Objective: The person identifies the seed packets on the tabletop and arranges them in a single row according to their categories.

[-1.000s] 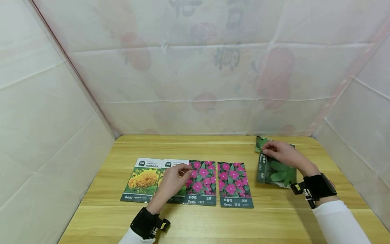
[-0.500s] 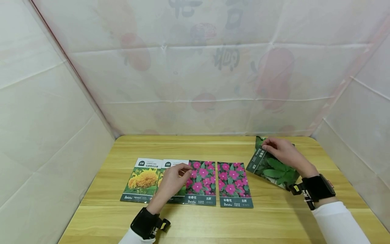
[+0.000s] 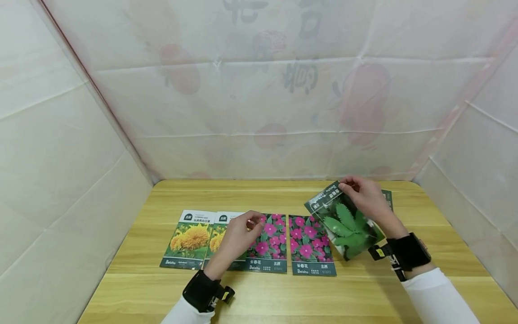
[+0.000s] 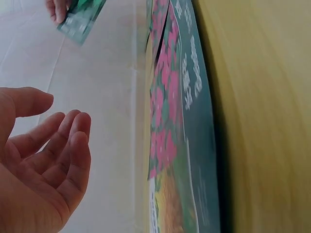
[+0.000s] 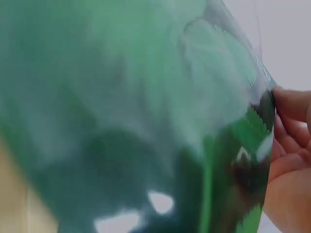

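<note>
My right hand (image 3: 366, 200) pinches a seed packet with green leaves (image 3: 344, 222) by its top edge between thumb and fingers. The packet hangs tilted and overlaps the right-hand pink-flower seed packet (image 3: 309, 245) in the head view. In the right wrist view the glossy leaf packet (image 5: 209, 121) fills most of the picture. My left hand (image 3: 240, 234) hovers over the row of packets with loosely bent fingers and holds nothing. Beneath it are another pink-flower packet (image 3: 276, 240) and a partly hidden yellow-flower packet (image 3: 216, 242). A second yellow-flower packet (image 3: 190, 238) lies leftmost.
Another dark green packet (image 3: 387, 198) lies at the back right of the wooden table (image 3: 259, 297), mostly hidden behind my right hand. Whitish sheet walls (image 3: 243, 157) stand along the back and both sides. A narrow gap separates the two pink-flower packets.
My right hand has lifted the leaf packet from the back right, turned it and carried it left toward the row. My left hand has shifted slightly right and up.
</note>
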### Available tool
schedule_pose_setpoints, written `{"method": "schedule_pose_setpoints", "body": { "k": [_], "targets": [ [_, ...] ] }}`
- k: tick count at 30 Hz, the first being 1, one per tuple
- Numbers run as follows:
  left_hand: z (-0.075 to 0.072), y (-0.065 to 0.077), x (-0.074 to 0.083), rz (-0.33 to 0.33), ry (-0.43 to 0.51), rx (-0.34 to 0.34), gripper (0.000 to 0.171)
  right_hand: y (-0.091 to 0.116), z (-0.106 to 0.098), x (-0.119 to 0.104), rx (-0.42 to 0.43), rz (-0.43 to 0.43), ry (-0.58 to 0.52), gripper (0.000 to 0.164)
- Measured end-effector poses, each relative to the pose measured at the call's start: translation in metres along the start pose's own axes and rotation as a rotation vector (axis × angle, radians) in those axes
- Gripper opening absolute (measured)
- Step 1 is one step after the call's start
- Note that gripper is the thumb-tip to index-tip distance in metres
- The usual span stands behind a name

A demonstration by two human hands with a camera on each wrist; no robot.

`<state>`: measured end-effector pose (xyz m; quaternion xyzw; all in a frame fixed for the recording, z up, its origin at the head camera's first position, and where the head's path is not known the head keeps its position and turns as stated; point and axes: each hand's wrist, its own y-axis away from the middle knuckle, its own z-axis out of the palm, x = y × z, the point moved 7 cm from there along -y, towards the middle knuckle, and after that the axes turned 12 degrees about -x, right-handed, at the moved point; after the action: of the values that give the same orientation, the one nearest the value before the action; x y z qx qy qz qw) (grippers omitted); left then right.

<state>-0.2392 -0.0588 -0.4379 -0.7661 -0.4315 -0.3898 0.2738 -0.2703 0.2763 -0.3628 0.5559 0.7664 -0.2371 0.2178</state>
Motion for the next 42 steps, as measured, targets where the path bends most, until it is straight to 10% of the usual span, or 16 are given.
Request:
{"method": "schedule_pose_setpoints", "body": {
  "k": [8,13,19,24,34,42],
  "targets": [
    [0.012,-0.011,0.007,0.028,0.082,-0.032,0.036,-0.012,0.036,0.046,0.091,-0.013,-0.337,0.033],
    [0.022,-0.015,0.011,0.024,0.299,-0.103,0.053,-0.023,0.069,0.094,0.129,0.035,-0.335,0.039],
    [0.026,-0.013,0.04,-0.008,0.533,-0.167,0.049,-0.009,0.062,0.022,0.068,0.105,-0.415,0.043],
    [0.041,-0.024,0.019,-0.008,0.655,-0.116,0.044,0.0,0.061,-0.011,0.055,0.096,-0.49,0.041],
    [0.043,-0.031,0.009,-0.021,0.711,-0.011,0.031,-0.013,0.094,0.039,0.082,0.04,-0.487,0.039],
    [0.037,-0.03,-0.001,-0.086,0.779,0.106,0.024,-0.01,0.092,0.037,0.0,-0.051,-0.625,0.044]
  ]
}}
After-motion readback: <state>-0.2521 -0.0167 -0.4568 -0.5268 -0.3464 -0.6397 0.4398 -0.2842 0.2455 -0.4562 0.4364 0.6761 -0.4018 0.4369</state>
